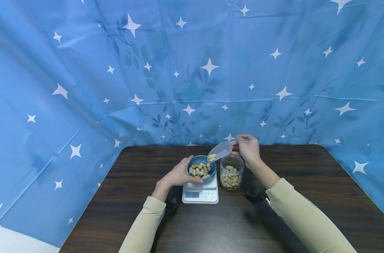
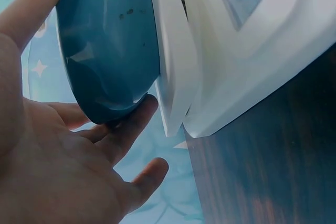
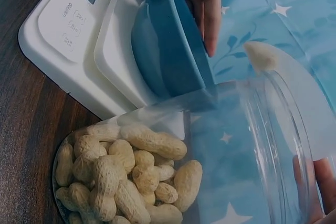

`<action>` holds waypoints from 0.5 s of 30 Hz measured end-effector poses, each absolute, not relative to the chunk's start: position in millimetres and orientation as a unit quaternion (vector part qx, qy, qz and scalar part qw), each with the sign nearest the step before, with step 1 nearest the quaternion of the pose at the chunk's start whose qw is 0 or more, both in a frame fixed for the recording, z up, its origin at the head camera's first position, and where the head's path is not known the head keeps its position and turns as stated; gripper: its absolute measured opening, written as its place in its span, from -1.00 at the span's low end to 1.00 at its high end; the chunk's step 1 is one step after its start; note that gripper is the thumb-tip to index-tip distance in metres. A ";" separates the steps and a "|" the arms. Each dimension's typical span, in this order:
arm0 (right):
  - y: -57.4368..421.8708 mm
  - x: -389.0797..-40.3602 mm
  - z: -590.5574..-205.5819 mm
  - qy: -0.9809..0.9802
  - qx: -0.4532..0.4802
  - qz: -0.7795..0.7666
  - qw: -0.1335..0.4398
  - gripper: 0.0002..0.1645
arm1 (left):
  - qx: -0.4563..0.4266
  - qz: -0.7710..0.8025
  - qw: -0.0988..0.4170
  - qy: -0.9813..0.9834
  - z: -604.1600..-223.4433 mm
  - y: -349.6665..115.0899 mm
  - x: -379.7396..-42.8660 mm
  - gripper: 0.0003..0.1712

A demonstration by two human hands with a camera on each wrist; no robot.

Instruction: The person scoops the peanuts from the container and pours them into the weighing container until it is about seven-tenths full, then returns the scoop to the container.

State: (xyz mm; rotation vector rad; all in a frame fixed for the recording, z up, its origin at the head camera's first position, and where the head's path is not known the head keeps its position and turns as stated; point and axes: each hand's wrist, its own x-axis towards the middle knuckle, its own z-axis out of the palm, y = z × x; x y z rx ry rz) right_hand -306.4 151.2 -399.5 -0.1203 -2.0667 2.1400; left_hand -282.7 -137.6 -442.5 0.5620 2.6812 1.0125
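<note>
We see a clear scoop (image 1: pixel 220 151) with a few peanuts (image 1: pixel 212 157) in it, tipped down over a blue bowl (image 1: pixel 202 168). Our right hand (image 1: pixel 249 149) pinches the scoop's handle with fingers and thumb, at about 2 o'clock from the bowl. The bowl has more peanuts inside and sits on a white scale (image 1: pixel 200 192) near the middle of the desk (image 1: pixel 305 196). Our left hand (image 1: pixel 179 174) cups the bowl from its 9 o'clock side. The thumb curls over the rim and the fingers (image 2: pixel 128 124) wrap under the bowl, touching it where it meets the scale's top plate. The little screen on the scale shows numbers.

Just beside the scale, at 3 o'clock from the bowl, stands a clear jar (image 1: pixel 231 173) with no lid, partly filled with peanuts. It stands on the desk right under our right hand.

Behind the desk, at 12 o'clock, hangs a blue cloth with white stars (image 1: pixel 192 70).
</note>
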 end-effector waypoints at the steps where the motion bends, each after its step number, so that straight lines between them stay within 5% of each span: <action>1: 149.8 -306.5 -399.5 -0.694 -0.039 0.714 0.083 -0.50 | 0.191 0.347 0.111 0.911 -442.6 -137.8 -282.5 0.37; 15: 128.4 -307.1 -397.6 -0.789 0.035 0.584 0.187 -0.63 | 0.194 0.373 0.119 0.900 -442.8 -139.3 -282.3 0.35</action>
